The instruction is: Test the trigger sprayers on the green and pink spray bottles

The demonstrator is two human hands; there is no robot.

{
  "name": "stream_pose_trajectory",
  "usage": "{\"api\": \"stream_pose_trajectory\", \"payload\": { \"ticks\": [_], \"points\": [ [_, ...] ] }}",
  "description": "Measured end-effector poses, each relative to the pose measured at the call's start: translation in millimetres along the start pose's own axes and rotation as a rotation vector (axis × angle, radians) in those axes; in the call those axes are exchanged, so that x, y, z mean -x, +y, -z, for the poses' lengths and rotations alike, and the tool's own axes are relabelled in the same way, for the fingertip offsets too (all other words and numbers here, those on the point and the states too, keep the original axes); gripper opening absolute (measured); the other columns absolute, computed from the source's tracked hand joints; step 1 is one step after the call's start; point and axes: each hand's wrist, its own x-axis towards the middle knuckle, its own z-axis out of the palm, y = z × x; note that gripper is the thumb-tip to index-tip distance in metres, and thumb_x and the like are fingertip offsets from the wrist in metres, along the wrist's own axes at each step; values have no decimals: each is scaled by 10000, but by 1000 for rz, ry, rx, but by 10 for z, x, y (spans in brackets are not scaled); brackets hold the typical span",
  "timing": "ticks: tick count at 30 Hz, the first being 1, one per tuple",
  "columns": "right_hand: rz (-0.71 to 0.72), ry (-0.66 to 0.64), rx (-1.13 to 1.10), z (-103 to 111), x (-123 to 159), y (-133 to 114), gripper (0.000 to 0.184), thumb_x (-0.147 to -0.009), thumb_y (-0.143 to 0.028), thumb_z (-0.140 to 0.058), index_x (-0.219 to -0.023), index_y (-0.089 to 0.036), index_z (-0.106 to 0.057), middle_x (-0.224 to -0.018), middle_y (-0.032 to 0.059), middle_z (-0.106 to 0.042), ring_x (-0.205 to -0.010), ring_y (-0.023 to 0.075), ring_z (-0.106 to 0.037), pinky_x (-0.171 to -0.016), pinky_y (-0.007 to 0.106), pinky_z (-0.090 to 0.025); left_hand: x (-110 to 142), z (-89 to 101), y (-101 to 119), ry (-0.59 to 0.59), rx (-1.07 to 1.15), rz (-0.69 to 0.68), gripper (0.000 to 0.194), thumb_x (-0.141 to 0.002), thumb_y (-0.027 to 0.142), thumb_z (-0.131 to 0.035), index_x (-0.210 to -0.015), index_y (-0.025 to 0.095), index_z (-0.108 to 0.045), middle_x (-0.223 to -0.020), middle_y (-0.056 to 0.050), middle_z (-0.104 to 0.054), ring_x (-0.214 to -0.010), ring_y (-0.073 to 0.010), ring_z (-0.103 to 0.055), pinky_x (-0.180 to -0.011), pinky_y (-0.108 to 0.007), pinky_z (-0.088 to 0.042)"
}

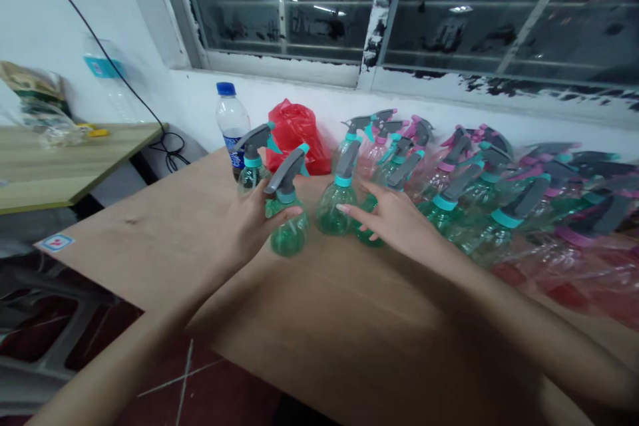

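My left hand (252,223) is wrapped round a green spray bottle (289,229) with a grey trigger head, tilted on the brown table (319,319). My right hand (394,219) lies open, fingers stretched toward a second upright green spray bottle (337,203), fingertip touching it or just short. A third green spray bottle (251,160) stands behind my left hand. Several more green and pink spray bottles (479,193) lie and stand packed along the table's right side.
A clear water bottle with a blue cap (231,126) and a red plastic bag (297,133) stand at the table's back by the wall. A second wooden table (64,166) with bags sits at left. A window runs above.
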Motion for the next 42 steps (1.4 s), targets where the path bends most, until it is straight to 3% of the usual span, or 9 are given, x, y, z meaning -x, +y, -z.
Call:
{"api": "stream_pose_trajectory", "payload": {
  "ticks": [6,16,20,27,32,35,39,42],
  "points": [
    [-185,-110,-158,-57,-161,-58,632,-851,-451,-467,-1363,-109,-323,-945,172,-640,-399,145,-579,-370,313,-481,-201,-74,-76,-53,9,-72,383,-773,515,-587,-1007,217,-533,-876,-47,-660,-806,-259,-631,-703,-373,-474],
    [-188,-124,-164,-229,-285,-77,508,-884,-413,-419,-1280,-101,-356,-900,139,-605,-380,94,-509,-328,250,-403,-412,-151,-139,-152,45,-129,324,-811,448,-562,-1005,189,-544,-849,-49,-659,-780,-243,-626,-666,-343,-469],
    [-125,-56,-63,-287,-293,-20,441,-895,-386,-381,-1211,-80,-411,-821,123,-608,-482,136,-542,-426,275,-428,-454,-146,-119,-184,50,-123,313,-817,427,-559,-1008,180,-545,-848,-44,-658,-776,-240,-629,-670,-340,-467],
    [6,-2,-29,-324,-240,55,463,-900,-393,-350,-1254,-97,-392,-918,148,-588,-665,200,-598,-534,329,-473,-509,-176,-113,-155,39,-109,346,-807,387,-588,-1076,181,-519,-787,-34,-632,-743,-253,-624,-634,-344,-454],
    [0,-29,1,-289,-172,12,482,-907,-403,-347,-1265,-82,-375,-938,160,-590,-681,215,-615,-558,348,-487,-471,-190,-79,-127,52,-122,373,-829,352,-575,-1161,215,-473,-926,-41,-648,-823,-243,-635,-688,-341,-481],
    [-13,-56,34,-275,-105,-40,470,-913,-439,-332,-1199,-79,-431,-984,171,-588,-722,235,-633,-611,370,-502,-409,-202,-76,-65,57,-137,386,-825,345,-592,-1164,206,-475,-1062,-69,-623,-984,-251,-595,-808,-358,-473],
    [-10,-10,149,-295,42,-121,497,-919,-476,-294,-1192,-88,-443,-1068,183,-578,-869,303,-628,-686,419,-502,-266,-164,-119,25,61,-131,472,-811,376,-607,-1218,191,-454,-1178,-110,-569,-1103,-268,-527,-915,-407,-431],
    [16,29,181,-317,185,-177,518,-914,-506,-287,-1204,-105,-437,-1108,173,-567,-887,316,-623,-661,417,-507,-103,-54,-91,73,60,-98,507,-821,366,-592,-1269,203,-420,-1233,-117,-537,-1135,-275,-502,-945,-452,-414]
  ]
}}
